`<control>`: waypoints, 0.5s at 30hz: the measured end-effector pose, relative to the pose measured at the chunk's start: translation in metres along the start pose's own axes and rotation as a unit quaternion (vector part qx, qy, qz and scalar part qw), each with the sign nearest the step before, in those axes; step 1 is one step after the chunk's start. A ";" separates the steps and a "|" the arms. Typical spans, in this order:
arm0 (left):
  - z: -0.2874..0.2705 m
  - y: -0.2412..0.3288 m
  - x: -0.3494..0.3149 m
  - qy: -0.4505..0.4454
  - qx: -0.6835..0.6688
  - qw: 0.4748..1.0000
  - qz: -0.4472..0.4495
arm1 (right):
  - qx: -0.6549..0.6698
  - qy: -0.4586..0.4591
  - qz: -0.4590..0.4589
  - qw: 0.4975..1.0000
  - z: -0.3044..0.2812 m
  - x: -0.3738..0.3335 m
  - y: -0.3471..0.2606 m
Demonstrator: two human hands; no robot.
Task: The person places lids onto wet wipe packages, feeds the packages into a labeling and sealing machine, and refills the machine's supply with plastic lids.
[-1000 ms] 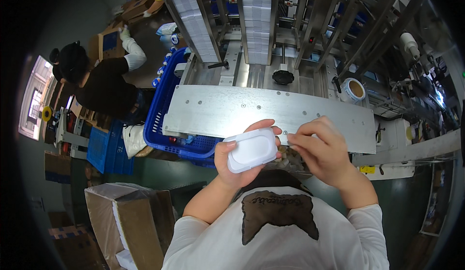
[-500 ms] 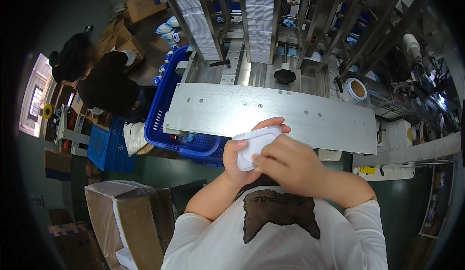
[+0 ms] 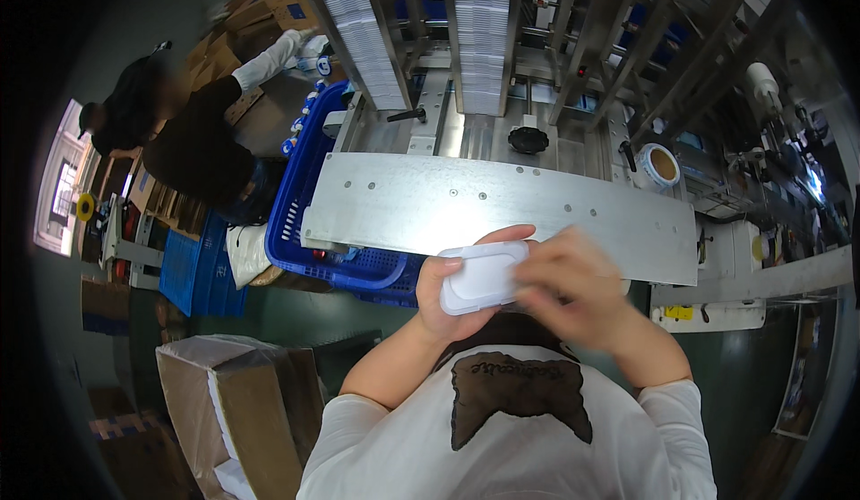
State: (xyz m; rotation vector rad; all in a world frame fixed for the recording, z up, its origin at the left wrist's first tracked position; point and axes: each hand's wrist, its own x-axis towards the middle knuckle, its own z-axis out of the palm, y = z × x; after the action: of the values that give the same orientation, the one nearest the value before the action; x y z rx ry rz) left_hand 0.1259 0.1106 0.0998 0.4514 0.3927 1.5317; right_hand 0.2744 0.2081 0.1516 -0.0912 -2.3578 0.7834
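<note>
My left hand [image 3: 436,296] is closed around a white plastic lid [image 3: 484,279] with rounded corners and a raised rim. Its thumb lies on the near left edge and its fingers pass behind the piece. The lid is held in front of my chest, by the near edge of the metal plate [image 3: 403,197]. At the lid's right side is my right hand [image 3: 578,289], smeared by motion. Its fingers are curled close to the lid's edge, and I cannot make out whether they touch it or hold anything.
Tall stacks of white flat pieces [image 3: 481,43] stand in metal guides behind the plate. A black knob [image 3: 528,140] and a label roll [image 3: 658,167] sit nearby. Left are a blue basket [image 3: 296,204] and a co-worker [image 3: 197,142]; a carton [image 3: 260,401] stands lower left.
My right hand has moved right, off the lid's face to its side. The lid has turned slightly and shows more of its face. The co-worker's arm now reaches toward the white packs.
</note>
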 end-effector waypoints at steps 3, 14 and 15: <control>-0.008 0.001 0.006 -0.035 -0.078 0.996 -0.019 | 0.021 0.157 0.084 0.984 -0.040 -0.028 0.022; 0.003 -0.052 0.080 -0.130 -0.195 0.965 -0.122 | 0.017 0.481 0.278 0.831 -0.159 -0.189 0.053; 0.008 -0.066 0.089 -0.100 -0.176 0.970 -0.136 | -0.008 0.497 0.262 0.827 -0.177 -0.214 0.058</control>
State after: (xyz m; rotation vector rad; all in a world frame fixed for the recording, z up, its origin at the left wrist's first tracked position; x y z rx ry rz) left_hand 0.1873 0.2004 0.0765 0.2570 0.0196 1.2416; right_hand 0.5415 0.2922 0.1089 -0.9493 -1.3160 0.7010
